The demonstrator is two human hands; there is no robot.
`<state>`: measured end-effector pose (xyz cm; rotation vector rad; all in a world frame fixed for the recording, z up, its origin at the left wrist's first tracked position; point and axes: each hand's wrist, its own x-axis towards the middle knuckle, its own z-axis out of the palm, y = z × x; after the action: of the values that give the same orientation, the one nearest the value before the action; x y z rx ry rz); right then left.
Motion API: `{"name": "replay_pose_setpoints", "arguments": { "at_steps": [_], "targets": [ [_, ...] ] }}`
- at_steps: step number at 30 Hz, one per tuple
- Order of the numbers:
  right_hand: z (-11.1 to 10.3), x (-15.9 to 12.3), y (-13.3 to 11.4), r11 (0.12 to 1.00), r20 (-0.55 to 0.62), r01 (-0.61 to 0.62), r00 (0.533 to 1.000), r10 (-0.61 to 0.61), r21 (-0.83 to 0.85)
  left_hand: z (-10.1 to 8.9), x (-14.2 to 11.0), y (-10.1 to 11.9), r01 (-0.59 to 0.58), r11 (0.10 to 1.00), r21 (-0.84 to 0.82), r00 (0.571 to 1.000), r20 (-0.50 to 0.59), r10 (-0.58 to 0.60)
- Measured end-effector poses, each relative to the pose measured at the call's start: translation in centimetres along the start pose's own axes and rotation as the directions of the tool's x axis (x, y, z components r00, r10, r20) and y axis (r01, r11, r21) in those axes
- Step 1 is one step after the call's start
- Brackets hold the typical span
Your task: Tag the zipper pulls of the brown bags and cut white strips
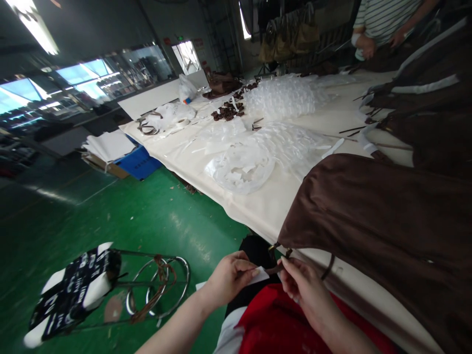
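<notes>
A large brown fabric bag point(379, 216) lies on the cream table point(265, 206), its corner hanging over the near edge. A thin brown strap point(328, 268) loops off that corner. My left hand point(230, 275) pinches a small white paper tab point(262, 275) at the strap's end. My right hand point(300, 285) is closed on the same strap end, thumb and fingers pressed together, just below the bag's corner. Both hands hover over my lap, by a red cloth point(283, 319).
White plastic wrappers point(243, 167) and bubble wrap point(283, 96) lie across the table, with dark brown small parts point(228, 110). More brown bags point(435, 98) are at the right. Another person in a striped shirt point(383, 19) works at the far end. A metal-ring stool point(158, 290) stands at the left.
</notes>
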<state>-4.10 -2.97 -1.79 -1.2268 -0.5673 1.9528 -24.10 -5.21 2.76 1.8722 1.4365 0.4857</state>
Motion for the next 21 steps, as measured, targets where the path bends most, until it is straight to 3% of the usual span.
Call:
{"name": "replay_pose_setpoints", "arguments": {
  "at_steps": [8, 11, 15, 21],
  "targets": [
    [-0.4, 1.7, 0.8, 0.936, 0.094, 0.114, 0.992, -0.088, -0.332, 1.8, 0.8, 0.9, 0.080, 0.996, 0.033, 0.990, -0.122, -0.075],
    [-1.1, 1.6, 0.2, 0.947, 0.045, 0.114, 0.993, -0.106, -0.299, 2.0, 1.2, 1.1, 0.109, 0.987, 0.118, 0.983, -0.163, -0.089],
    [-1.7, 1.6, 0.1, 0.960, -0.028, 0.136, 0.989, -0.147, -0.246, 2.2, 1.6, 1.4, 0.113, 0.987, 0.110, 0.986, -0.136, -0.098],
    [-1.9, 2.1, 0.3, 0.921, -0.014, 0.173, 0.982, -0.190, -0.348, 3.1, 2.4, 2.0, 0.142, 0.984, 0.104, 0.980, -0.154, -0.125]
  ]
}}
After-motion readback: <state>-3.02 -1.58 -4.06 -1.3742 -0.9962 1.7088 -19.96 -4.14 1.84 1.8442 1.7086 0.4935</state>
